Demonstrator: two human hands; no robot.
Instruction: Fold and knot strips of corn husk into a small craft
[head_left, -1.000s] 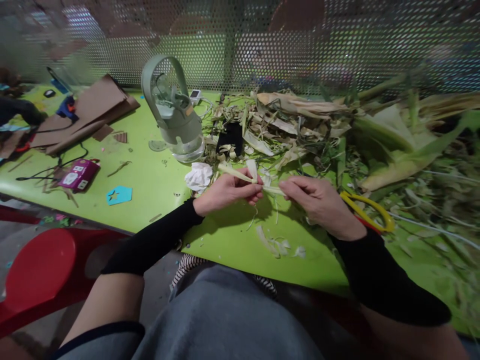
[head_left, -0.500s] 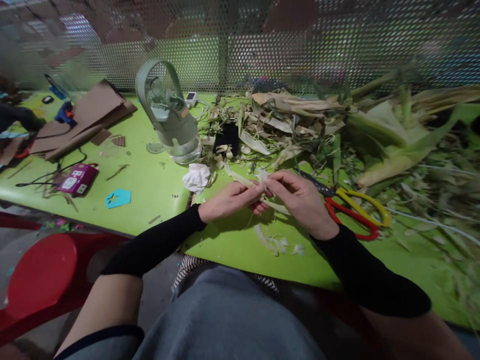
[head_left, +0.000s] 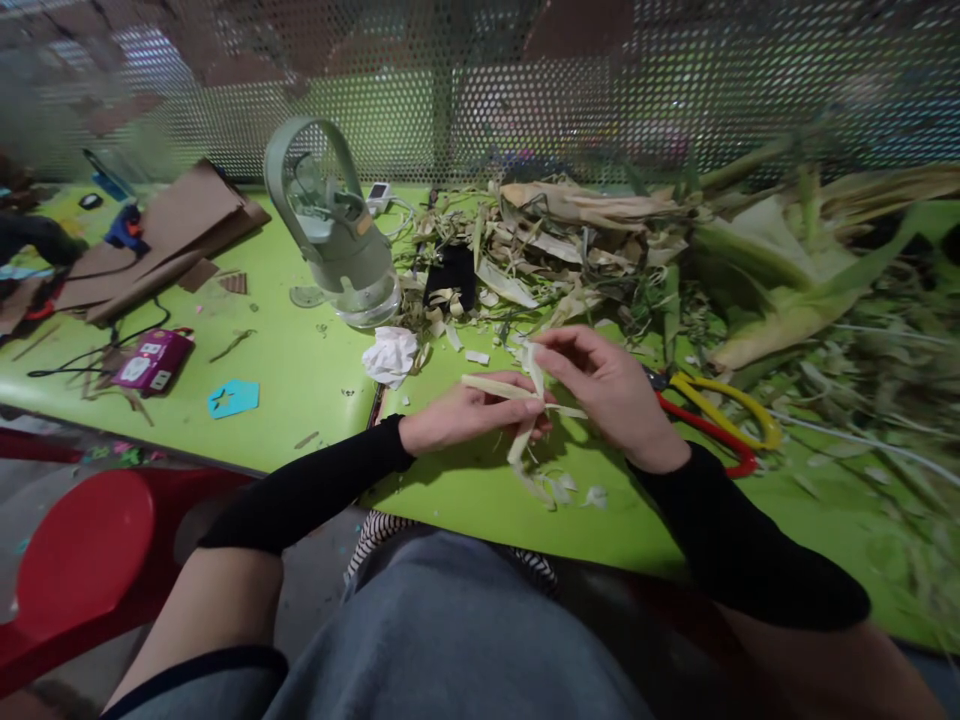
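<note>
Between my hands are pale corn husk strips (head_left: 491,387) that cross each other near my left fingertips. My left hand (head_left: 480,408) pinches them at the crossing, thumb on top. One strip points left over the fingers, and another hangs down toward the table. My right hand (head_left: 592,385) holds the upper end of a strip (head_left: 535,368) between thumb and fingertips, raised above the crossing. Small husk scraps (head_left: 559,488) lie on the green table below. Shears with red and yellow handles (head_left: 724,410) rest beside my right hand, their blades partly hidden by it.
A crumpled white tissue (head_left: 390,356) and a green-lidded water bottle (head_left: 330,235) stand left of my hands. Behind lies a heap of dried husks (head_left: 585,225), with larger green husks (head_left: 780,290) at right. A purple box (head_left: 154,360), cardboard (head_left: 172,240) and a red stool (head_left: 86,545) are further left.
My right hand has drawn slightly up and away from the left, lifting one strip's end. The strips now spread apart in a visible cross. My left hand has hardly moved.
</note>
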